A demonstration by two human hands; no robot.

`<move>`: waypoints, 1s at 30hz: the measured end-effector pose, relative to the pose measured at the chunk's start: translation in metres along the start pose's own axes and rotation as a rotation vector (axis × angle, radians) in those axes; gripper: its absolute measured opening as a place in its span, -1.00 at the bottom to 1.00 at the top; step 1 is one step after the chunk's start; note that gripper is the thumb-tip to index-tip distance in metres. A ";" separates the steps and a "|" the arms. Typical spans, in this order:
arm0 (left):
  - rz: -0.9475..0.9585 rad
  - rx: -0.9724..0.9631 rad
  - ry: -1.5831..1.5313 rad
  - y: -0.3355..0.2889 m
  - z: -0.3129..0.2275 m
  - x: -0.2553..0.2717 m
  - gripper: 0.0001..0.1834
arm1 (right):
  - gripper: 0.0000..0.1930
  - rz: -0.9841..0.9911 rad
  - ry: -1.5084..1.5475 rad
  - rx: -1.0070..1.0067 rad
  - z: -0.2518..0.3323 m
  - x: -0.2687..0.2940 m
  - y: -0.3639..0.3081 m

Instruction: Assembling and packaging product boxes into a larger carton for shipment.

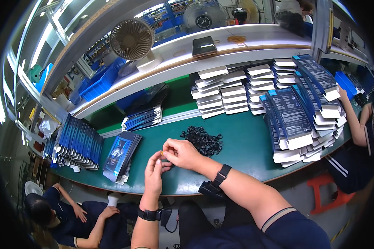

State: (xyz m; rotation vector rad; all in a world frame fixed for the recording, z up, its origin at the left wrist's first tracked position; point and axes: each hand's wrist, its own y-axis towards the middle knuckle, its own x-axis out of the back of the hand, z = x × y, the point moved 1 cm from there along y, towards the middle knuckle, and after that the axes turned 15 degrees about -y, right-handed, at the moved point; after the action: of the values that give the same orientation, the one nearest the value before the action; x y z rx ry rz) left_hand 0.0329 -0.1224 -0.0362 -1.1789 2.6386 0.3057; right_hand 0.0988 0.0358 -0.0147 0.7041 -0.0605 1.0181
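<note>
My left hand [154, 172] and my right hand [183, 154] meet over the front of the green table [166, 130]. Their fingertips are closed together around a small yellow thing [162, 153], mostly hidden and too small to name. Just beyond my right hand lies a heap of small black plastic pieces [205, 139]. To the left of my left hand is a short stack of flat blue printed boxes [119, 155], tilted on the table.
Blue boxes [79, 141] stand in a row at far left. Tall piles of flattened boxes [293, 118] fill the right. A shelf [174, 56] above holds a fan [131, 40], a dark device [204, 46] and rubber bands [237, 40]. People sit left [81, 216] and right [359, 133].
</note>
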 end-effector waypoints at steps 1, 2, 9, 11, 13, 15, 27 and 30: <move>0.019 -0.052 -0.007 -0.004 0.006 0.001 -0.62 | -0.90 0.012 -0.039 0.029 -0.001 -0.001 -0.001; 0.011 -0.107 0.120 -0.005 0.013 -0.004 -0.66 | -0.90 0.021 -0.085 0.057 -0.001 0.002 -0.001; 0.074 -0.285 0.544 -0.008 0.009 -0.022 -0.77 | -0.90 -0.166 -0.061 0.097 0.026 0.043 0.008; 0.078 -0.315 0.526 -0.006 0.011 -0.023 -0.77 | -0.94 -0.378 0.135 -0.054 0.015 0.070 0.019; 0.061 -0.341 0.502 -0.005 0.013 -0.020 -0.77 | -0.97 -0.590 0.262 -0.045 0.020 0.114 0.032; 0.066 -0.328 0.524 -0.006 0.014 -0.018 -0.79 | -0.96 -0.733 0.135 0.002 0.026 0.159 0.052; 0.026 -0.396 0.526 -0.006 0.007 -0.023 -0.83 | -0.71 -0.810 -0.011 -0.146 -0.023 0.277 0.104; 0.025 -0.392 0.517 -0.008 0.007 -0.021 -0.84 | -0.76 -0.808 0.156 -0.116 -0.021 0.244 0.085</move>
State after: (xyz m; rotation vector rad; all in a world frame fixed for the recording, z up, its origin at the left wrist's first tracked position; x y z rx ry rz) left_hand 0.0533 -0.1103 -0.0375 -1.5150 3.1362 0.6200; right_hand 0.1578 0.2606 0.1003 0.4698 0.2809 0.2850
